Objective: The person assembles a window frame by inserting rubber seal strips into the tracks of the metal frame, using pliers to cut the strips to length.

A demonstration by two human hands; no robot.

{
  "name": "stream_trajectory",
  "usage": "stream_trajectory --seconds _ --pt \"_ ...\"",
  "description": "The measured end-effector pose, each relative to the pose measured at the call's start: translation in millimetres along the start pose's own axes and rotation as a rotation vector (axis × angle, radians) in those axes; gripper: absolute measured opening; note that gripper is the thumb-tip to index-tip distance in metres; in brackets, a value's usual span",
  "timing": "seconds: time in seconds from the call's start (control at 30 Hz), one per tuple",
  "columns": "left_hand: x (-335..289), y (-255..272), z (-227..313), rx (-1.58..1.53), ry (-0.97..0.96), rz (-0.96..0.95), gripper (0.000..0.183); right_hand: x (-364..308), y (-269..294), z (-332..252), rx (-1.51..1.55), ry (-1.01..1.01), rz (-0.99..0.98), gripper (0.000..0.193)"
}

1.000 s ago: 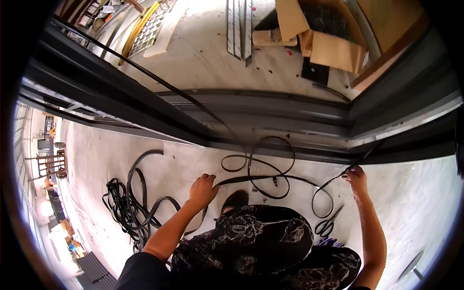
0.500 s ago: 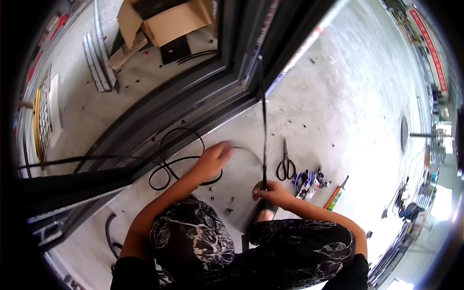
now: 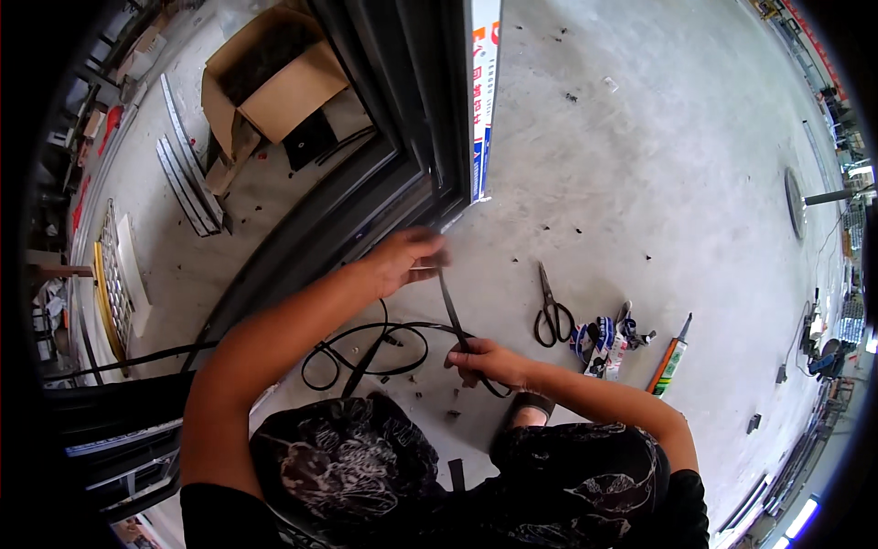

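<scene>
A long black rubber strip (image 3: 452,300) runs from beside my left hand down to my right hand. My right hand (image 3: 494,361) is closed on it, thumb and fingers pinching it, with a loose end curving below. My left hand (image 3: 402,261) is raised at the lower corner of a dark window or door frame (image 3: 366,197), where the strip passes. Its fingertips are smeared by motion, so their grip on the strip is unclear. More of the black strip lies in loops (image 3: 366,352) on the floor below my left forearm.
Black-handled scissors (image 3: 553,320), crumpled blue-and-white film (image 3: 604,343) and an orange-green tube with a nozzle (image 3: 669,366) lie on the right. An open cardboard box (image 3: 293,91) and metal profiles (image 3: 187,188) are beyond the frame. Small black scraps dot the concrete floor (image 3: 631,165).
My left hand has moved up to the frame corner. My right hand still grips the strip, now more slanted. The view has shifted, and the frame appears further left.
</scene>
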State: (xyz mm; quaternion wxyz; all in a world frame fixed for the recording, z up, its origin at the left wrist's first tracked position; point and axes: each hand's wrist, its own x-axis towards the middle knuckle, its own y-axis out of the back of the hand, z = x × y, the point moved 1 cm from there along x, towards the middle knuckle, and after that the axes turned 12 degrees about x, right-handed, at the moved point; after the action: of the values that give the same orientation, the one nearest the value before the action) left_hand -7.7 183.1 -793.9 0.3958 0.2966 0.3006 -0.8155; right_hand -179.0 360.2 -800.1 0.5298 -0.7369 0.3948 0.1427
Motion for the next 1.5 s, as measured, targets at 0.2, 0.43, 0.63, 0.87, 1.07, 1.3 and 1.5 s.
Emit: stream_trajectory --seconds 0.2,0.43,0.63,0.87,1.07,1.3,1.5 --pt "60.0 22.9 -4.7 0.053 0.062 0.27 0.014 26.1 39.4 10.7 0.048 0.197 0.283 0.024" --pt "114.9 16.2 -1.0 -0.366 -0.092 0.361 0.018 21.0 54.6 21.8 -0.343 0.393 0.563 0.028" --pt "122.6 -4.0 6.6 -0.448 -0.025 0.45 0.017 14.4 63.4 14.6 -0.454 0.395 0.59 0.027" --pt "125.4 3.5 3.4 -0.502 -0.002 0.45 0.013 19.2 60.3 13.7 -0.413 0.391 0.556 0.026" --pt "129.0 -0.5 6.1 -0.503 0.056 0.469 0.015 19.3 57.5 13.5 -0.41 0.363 0.538 0.025" --pt "130.0 2.2 3.4 -0.526 0.054 0.497 0.016 16.2 58.8 19.9 -0.426 0.378 0.543 0.027" --pt "118.6 11.7 -5.5 -0.472 0.063 0.446 0.014 7.4 58.9 10.8 -0.375 0.519 0.603 0.034"
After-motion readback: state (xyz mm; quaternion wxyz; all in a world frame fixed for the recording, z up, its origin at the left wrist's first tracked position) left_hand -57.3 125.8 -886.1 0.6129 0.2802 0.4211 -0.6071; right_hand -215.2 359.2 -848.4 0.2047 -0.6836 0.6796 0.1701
